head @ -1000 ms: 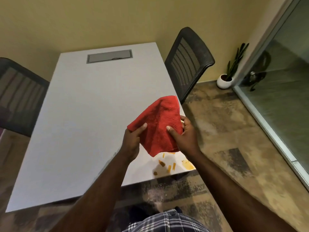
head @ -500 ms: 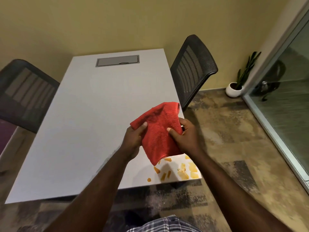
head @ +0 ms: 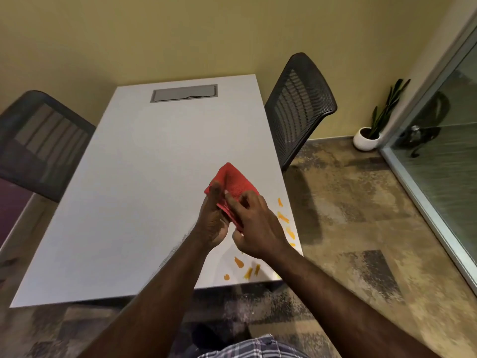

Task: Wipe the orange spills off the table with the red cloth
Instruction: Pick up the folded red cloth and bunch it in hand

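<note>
You are standing in a small office meeting room: a long white table [head: 144, 192] with a cable hatch [head: 183, 93] set near its far edge, black mesh chairs [head: 299, 104] along both long edges, a glass partition [head: 444, 140] on your right, and a potted plant [head: 371, 130] in the corner.

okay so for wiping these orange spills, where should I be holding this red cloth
Probably grip the folded red terry cloth by its bunched near edge, from above with the right hand, leaving the flat face to press down on the orange spills at the white table's near right corner.
</note>
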The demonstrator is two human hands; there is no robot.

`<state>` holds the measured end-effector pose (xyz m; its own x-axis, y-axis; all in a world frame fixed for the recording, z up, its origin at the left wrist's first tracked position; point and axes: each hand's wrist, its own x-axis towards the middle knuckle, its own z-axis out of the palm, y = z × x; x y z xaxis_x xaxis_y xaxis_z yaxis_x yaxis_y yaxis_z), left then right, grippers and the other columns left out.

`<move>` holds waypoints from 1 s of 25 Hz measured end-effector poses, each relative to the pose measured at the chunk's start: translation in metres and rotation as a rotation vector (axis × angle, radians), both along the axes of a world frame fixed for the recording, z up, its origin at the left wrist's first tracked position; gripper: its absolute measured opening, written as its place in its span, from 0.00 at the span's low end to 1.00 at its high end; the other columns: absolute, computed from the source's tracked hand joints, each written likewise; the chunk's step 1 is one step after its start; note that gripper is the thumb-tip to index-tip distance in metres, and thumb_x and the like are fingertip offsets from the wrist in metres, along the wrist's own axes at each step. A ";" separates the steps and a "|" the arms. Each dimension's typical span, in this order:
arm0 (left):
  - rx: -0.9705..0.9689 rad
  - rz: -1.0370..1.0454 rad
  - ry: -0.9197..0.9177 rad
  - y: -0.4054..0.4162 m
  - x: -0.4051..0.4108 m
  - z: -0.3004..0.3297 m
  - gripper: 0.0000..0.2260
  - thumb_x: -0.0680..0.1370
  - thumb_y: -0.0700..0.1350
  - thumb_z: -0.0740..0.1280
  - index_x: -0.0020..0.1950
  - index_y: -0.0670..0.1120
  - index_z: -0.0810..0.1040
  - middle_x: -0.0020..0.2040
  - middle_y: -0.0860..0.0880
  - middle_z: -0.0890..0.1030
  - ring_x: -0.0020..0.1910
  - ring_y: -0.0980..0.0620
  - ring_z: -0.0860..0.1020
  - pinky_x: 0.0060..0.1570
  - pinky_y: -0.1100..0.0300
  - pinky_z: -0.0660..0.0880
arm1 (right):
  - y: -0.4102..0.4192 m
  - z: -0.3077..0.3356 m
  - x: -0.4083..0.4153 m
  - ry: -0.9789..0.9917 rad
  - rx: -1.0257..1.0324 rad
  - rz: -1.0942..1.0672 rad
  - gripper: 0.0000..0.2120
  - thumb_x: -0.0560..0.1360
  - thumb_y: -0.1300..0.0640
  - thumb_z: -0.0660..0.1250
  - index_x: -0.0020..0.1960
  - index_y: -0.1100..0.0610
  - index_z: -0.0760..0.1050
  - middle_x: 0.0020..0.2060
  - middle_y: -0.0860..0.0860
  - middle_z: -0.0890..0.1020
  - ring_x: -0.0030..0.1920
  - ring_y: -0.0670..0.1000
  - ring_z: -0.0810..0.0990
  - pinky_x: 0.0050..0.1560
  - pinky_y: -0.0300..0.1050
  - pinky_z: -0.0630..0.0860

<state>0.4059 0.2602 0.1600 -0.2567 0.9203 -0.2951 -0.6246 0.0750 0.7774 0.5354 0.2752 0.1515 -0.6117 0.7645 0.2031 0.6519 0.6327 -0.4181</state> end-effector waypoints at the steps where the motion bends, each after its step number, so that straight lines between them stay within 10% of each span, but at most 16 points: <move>1: 0.016 -0.007 0.030 -0.001 0.000 -0.003 0.34 0.67 0.56 0.79 0.67 0.42 0.76 0.58 0.43 0.83 0.57 0.44 0.83 0.54 0.51 0.80 | -0.001 0.001 0.002 0.008 -0.016 0.037 0.35 0.68 0.49 0.69 0.73 0.46 0.62 0.58 0.51 0.69 0.57 0.53 0.69 0.49 0.48 0.79; 5: -0.058 0.050 -0.080 -0.006 -0.001 -0.008 0.20 0.74 0.42 0.71 0.66 0.39 0.77 0.57 0.38 0.83 0.56 0.40 0.82 0.60 0.45 0.78 | 0.000 0.002 0.011 0.343 -0.138 -0.043 0.26 0.72 0.44 0.64 0.69 0.48 0.70 0.60 0.49 0.72 0.58 0.49 0.70 0.55 0.53 0.77; 11: -0.155 -0.069 -0.202 -0.013 0.005 -0.015 0.23 0.78 0.52 0.68 0.70 0.43 0.74 0.64 0.41 0.81 0.62 0.44 0.81 0.57 0.50 0.80 | 0.002 -0.012 0.005 0.035 -0.122 0.053 0.54 0.62 0.45 0.70 0.78 0.39 0.39 0.79 0.49 0.41 0.78 0.60 0.43 0.70 0.70 0.56; 15: -0.229 -0.186 -0.178 -0.022 0.001 -0.029 0.30 0.75 0.58 0.67 0.71 0.42 0.72 0.64 0.42 0.81 0.62 0.45 0.81 0.57 0.52 0.80 | -0.007 -0.035 -0.001 -0.018 -0.176 -0.047 0.53 0.64 0.48 0.71 0.78 0.40 0.41 0.79 0.49 0.42 0.74 0.61 0.56 0.58 0.63 0.75; 20: -0.314 -0.311 -0.284 -0.034 -0.009 -0.053 0.31 0.76 0.62 0.63 0.73 0.43 0.72 0.68 0.41 0.78 0.66 0.43 0.78 0.67 0.49 0.73 | -0.028 -0.067 -0.012 -0.082 -0.257 -0.030 0.55 0.63 0.37 0.69 0.78 0.40 0.37 0.79 0.49 0.40 0.76 0.64 0.51 0.60 0.68 0.70; 25: -0.277 -0.459 -0.250 -0.030 -0.029 -0.071 0.27 0.79 0.63 0.57 0.69 0.46 0.75 0.66 0.45 0.80 0.64 0.47 0.79 0.64 0.51 0.75 | -0.038 -0.087 -0.022 -0.122 -0.224 -0.242 0.51 0.68 0.56 0.70 0.78 0.40 0.41 0.80 0.48 0.48 0.70 0.60 0.63 0.52 0.60 0.78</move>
